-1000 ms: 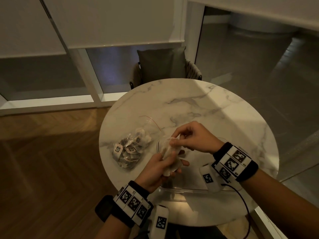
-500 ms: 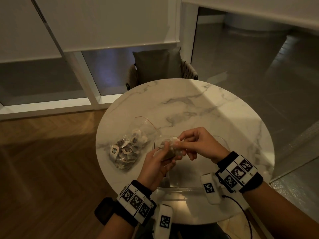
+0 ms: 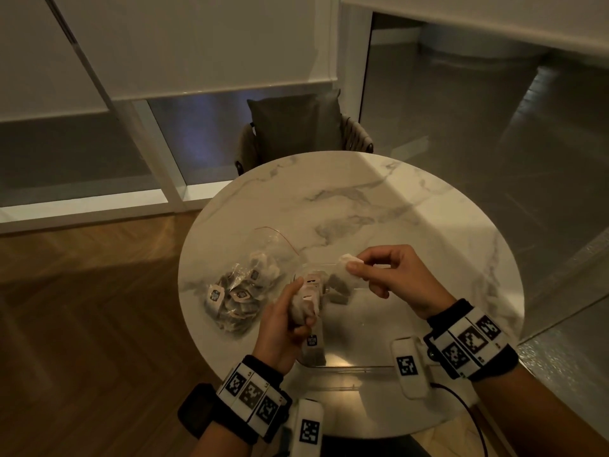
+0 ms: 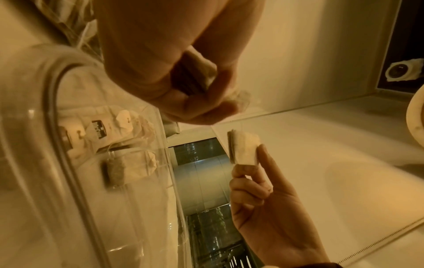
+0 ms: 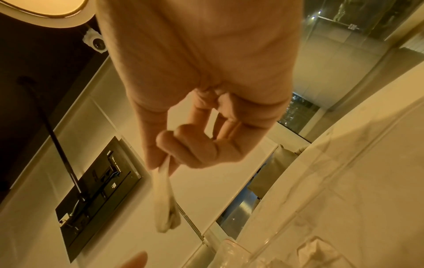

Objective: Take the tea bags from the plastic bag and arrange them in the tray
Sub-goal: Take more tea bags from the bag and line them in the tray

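My left hand (image 3: 298,313) grips a small bunch of tea bags (image 3: 308,296) above the left end of the clear tray (image 3: 349,368). Up and to the right of it, my right hand (image 3: 357,266) pinches a single pale tea bag (image 3: 346,261) between thumb and fingers, over the tray's far side. The left wrist view shows that tea bag (image 4: 244,148) standing up from the right hand's fingertips, apart from the bunch (image 4: 201,72). It hangs below the right hand (image 5: 165,159) as a tea bag (image 5: 164,199) in the right wrist view. Several tea bags (image 4: 110,143) lie inside the tray. The plastic bag (image 3: 242,291) still holds several more.
Everything sits on a round marble table (image 3: 379,206); its edge runs close behind the plastic bag on the left. A chair with a dark cushion (image 3: 296,127) stands at the far side. Wood floor lies to the left, and a cable (image 3: 461,400) trails from my right wrist.
My right hand has drawn one tea bag away from the bunch, up and to the right. My left hand keeps holding the remaining tea bags and has stayed over the tray's left end.
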A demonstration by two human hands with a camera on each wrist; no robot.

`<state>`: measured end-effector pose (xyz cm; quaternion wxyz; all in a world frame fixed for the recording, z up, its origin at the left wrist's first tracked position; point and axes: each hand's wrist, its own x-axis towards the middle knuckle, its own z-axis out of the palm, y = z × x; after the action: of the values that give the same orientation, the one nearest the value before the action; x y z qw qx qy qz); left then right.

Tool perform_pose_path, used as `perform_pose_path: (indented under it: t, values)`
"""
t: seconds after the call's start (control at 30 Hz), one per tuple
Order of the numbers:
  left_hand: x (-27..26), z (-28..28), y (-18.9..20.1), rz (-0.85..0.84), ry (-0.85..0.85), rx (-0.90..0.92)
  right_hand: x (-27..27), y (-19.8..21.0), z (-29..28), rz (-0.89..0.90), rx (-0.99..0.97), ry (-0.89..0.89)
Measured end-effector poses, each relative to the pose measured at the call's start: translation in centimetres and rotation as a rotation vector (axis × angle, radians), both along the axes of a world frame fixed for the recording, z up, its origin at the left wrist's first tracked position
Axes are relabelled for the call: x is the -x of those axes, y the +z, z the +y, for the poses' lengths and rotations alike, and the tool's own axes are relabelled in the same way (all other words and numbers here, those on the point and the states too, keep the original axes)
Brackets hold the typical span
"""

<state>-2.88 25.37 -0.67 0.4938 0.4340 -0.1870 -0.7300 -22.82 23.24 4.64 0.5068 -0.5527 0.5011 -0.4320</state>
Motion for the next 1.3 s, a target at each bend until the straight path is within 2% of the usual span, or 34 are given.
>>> perform_pose_path:
  t: [0.1,0.17,0.37,0.6,0.77,0.93,1.07,1.3]
  values:
    - [-0.2,-0.6,-0.6,0.042,-0.013,-0.061,-0.2,-0.4,-0.2,0.017,-0.02,-0.021]
    - [-0.3,-0.9,-1.0,0.01,-0.017,-0.056,-0.4,-0.5,-0.2,0.02,-0.042,-0.013]
    - [0.8,-0.4,0.0,-0.19,-0.033,0.162,-1.0,-0.3,-0.2,-0.032,-0.116,0.016]
    - [1.6,-0.6,0.5,-0.203,-0.035,0.25,-0.9,-0.6,0.2,0.013,-0.152,0.044]
    - [2.0,-0.7,0.8,-0.291,-0.006,0.37,-0.7,-1.0,0.6,0.131,-0.003,-0.018]
    - [2.0,-0.7,0.2,-0.331,0.036,0.382,-1.1,-1.6,0.6,0.068,0.06,-0.077]
    - [1.7,-0.6,-0.3,-0.323,0.052,0.376,-1.3,-1.9,0.6,0.072,0.125,0.009]
    - [1.5,-0.4,-0.2,-0.309,0.033,0.394,-1.6,-2.0,0.7,0.08,0.156,0.039]
